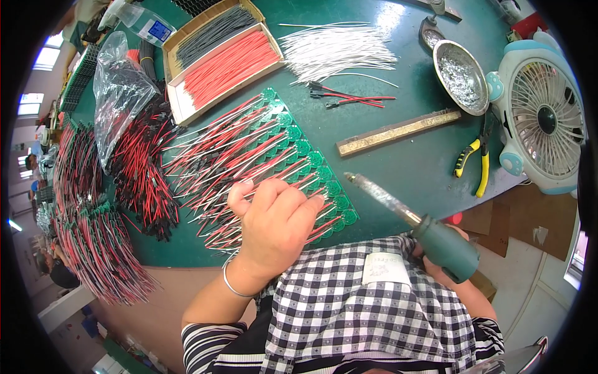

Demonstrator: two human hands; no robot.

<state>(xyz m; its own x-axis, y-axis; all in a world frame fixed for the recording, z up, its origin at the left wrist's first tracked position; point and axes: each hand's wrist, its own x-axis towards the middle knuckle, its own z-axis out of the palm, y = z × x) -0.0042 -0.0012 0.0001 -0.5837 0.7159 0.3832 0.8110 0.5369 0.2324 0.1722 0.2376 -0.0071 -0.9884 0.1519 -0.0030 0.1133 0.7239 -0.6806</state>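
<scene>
My left hand (277,218) is closed over the near part of a panel of round green circuit boards (321,171). Its fingers are curled, and what they grip, if anything, is hidden beneath them. Red, white and black wires (215,162) fan out leftward from the boards, some passing under this hand. A soldering iron (445,246) with a dark green handle is held in my right hand (436,268), which is mostly hidden behind the handle. The iron's tip points up and left, just right of the boards and apart from them.
Loose white wires (339,53) lie beyond the boards, near a box (274,62) of red and black wires. Rightward are a rosin-like bar (398,132), a metal bowl (461,78), yellow-handled pliers (476,156) and a fan (545,118). Bundled wires (146,174) and plastic film (121,93) crowd the left.
</scene>
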